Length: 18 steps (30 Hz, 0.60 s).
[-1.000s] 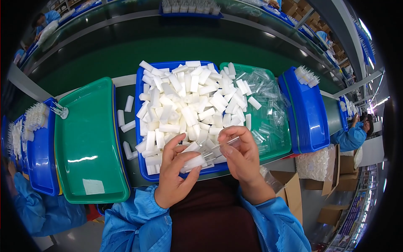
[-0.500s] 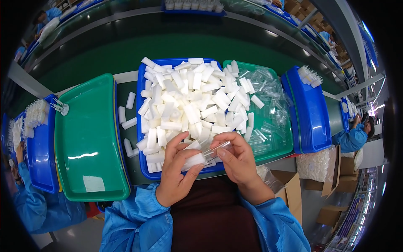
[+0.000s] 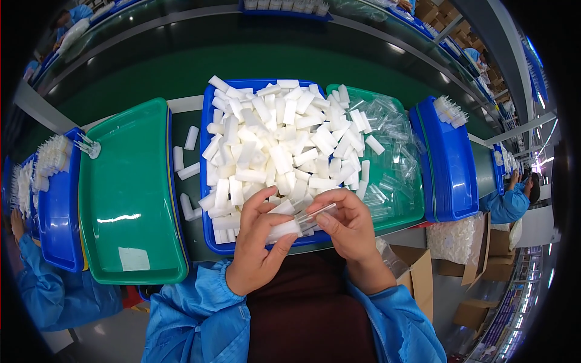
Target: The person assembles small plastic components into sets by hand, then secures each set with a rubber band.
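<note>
Above the front edge of a blue tray point(image 3: 209, 115) my two hands work close together. Between the thumb and fingers of my left hand point(image 3: 257, 251) is a white foam block point(image 3: 283, 231). My right hand point(image 3: 351, 233), thumb and fingers pinched, grips a clear plastic tube point(image 3: 324, 212) that slants toward the block's right end. Whether the tube touches the block, I cannot tell. A heap of white foam blocks point(image 3: 278, 139) fills the blue tray behind my hands. More clear tubes point(image 3: 390, 136) lie in the green tray point(image 3: 402, 213) to the right.
At left stands a large green tray point(image 3: 130, 181) holding a small white pronged part point(image 3: 88, 146). Loose foam blocks lie beside the blue tray. Stacked blue trays point(image 3: 451, 175) stand at right, an open carton point(image 3: 417, 275) below them. Co-workers in blue sleeves sit at both sides.
The whole scene has shifted slightly as my head moved. Both hands keep their grips, and the clear tube is tilted a little differently near the foam block.
</note>
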{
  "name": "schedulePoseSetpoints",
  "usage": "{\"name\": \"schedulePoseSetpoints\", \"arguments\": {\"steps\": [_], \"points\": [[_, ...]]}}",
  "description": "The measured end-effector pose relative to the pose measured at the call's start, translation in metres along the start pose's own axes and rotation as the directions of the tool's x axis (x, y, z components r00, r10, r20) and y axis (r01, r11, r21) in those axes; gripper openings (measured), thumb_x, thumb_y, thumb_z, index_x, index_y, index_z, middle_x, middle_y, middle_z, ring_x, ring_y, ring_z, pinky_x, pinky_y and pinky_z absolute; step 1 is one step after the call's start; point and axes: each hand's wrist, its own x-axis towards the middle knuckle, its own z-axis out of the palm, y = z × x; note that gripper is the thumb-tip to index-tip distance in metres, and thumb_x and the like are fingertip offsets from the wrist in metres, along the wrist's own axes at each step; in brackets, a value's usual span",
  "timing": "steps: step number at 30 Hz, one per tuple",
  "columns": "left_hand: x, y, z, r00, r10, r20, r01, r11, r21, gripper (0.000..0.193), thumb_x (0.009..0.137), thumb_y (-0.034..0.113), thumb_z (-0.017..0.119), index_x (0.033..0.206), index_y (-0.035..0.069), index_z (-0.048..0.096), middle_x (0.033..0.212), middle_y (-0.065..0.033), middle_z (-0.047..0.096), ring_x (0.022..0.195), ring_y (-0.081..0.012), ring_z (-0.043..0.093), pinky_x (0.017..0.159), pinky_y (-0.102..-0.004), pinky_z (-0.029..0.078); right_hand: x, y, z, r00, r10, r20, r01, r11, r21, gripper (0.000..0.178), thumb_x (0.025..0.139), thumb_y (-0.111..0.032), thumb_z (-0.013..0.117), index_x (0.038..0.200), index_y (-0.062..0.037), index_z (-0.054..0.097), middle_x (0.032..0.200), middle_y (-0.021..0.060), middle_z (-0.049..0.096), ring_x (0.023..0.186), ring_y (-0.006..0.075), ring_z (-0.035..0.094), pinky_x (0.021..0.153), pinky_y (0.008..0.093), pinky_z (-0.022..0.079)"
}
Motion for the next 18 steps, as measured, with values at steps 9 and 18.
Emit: {"name": "schedulePoseSetpoints", "arguments": {"steps": [9,18], "points": [[-0.002,-0.002,0.001,1.0,-0.02,0.016,0.02,0.999,-0.038,0.025,0.081,0.007,0.066,0.104,0.003,0.057,0.135,-0.0188,0.036,0.105,-0.0329,0.049,0.09,-0.0393,0.041,-0.001,-0.007,-0.004,0.997,-0.049,0.054,0.059,0.978,-0.201,0.022,0.084,0.001,0.063,0.105,0.0027,0.056,0.1,0.0122,0.064,0.096,0.0169,0.061,0.084,0.0281,0.048],[0.0,0.0,0.002,1.0,-0.03,0.002,0.03,0.999,-0.021,0.022,0.082,0.008,0.065,0.102,0.004,0.058,0.135,-0.0187,0.037,0.106,-0.0333,0.048,0.091,-0.0397,0.041,-0.006,0.008,-0.004,0.999,0.045,-0.014,-0.044,0.997,0.059,0.023,0.082,0.0,0.066,0.102,0.0039,0.054,0.099,0.0174,0.064,0.093,0.0215,0.064,0.084,0.0324,0.051]]}}
